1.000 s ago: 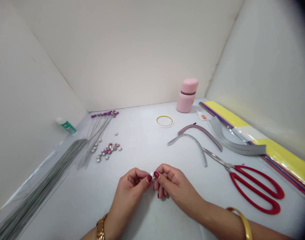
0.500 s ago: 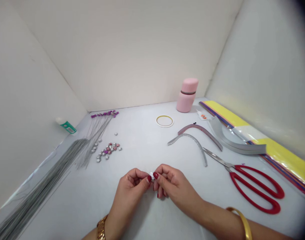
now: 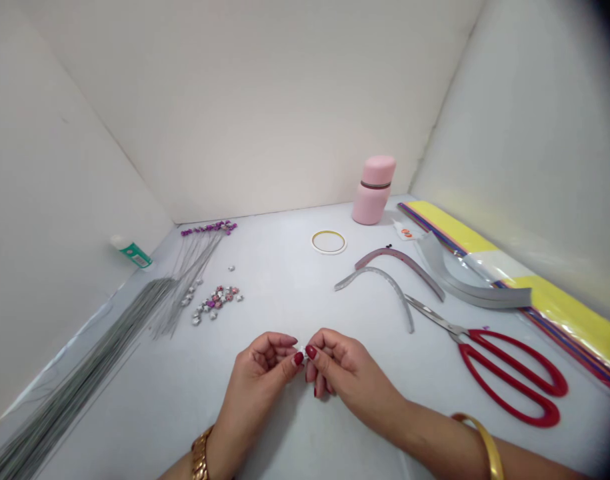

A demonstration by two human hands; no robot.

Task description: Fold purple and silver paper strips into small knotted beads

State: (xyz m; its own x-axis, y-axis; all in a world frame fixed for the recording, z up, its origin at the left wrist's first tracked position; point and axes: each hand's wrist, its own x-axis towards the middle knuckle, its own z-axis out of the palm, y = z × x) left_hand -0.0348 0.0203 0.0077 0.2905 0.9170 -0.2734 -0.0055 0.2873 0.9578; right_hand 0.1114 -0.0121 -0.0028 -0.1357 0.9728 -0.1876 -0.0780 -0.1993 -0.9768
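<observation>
A small silvery-white folded piece is pinched between both hands near the front middle of the table. My left hand has its thumb and fingertips on the left side of it. On the other side, my right hand grips it between thumb and forefinger, its other fingers curled below. The fingertips hide most of the piece. Small silver, pink and purple stars lie in a loose pile to the left, beyond my left hand.
Grey wires and purple-tipped stems lie left, near a glue tube. A tape ring and pink bottle stand farther back. Right are paper strips, red-handled scissors and coloured sheets.
The left forefinger has lifted slightly, showing a little more of the piece. The right hand has hardly moved.
</observation>
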